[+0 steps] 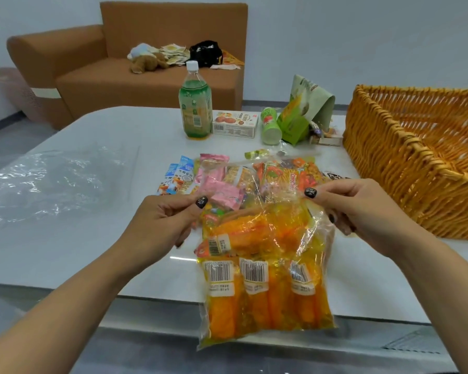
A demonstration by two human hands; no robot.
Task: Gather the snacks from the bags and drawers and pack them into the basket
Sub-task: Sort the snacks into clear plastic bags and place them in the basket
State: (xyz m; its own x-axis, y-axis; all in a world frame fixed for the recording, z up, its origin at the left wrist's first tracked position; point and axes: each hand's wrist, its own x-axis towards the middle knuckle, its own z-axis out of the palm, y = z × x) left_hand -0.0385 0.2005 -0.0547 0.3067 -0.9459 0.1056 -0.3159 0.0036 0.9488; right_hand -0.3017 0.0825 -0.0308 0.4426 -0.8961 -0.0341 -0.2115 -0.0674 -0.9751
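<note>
A clear plastic bag [265, 282] full of orange and yellow snack packets hangs above the table's front edge. My left hand [170, 220] pinches its top left corner and my right hand [343, 203] pinches its top right corner. Behind the bag lies a heap of loose snacks [243, 179]: pink, blue and orange packets. An empty orange wicker basket [389, 157] stands on the table at the right, close to my right hand.
A green drink bottle [195, 103], a white egg-print box [235, 124], a green cup [270, 125] and a green paper bag [303, 109] stand at the back of the white table [92, 238]. A crumpled clear bag [52, 182] lies left. A brown sofa [135, 76] is behind.
</note>
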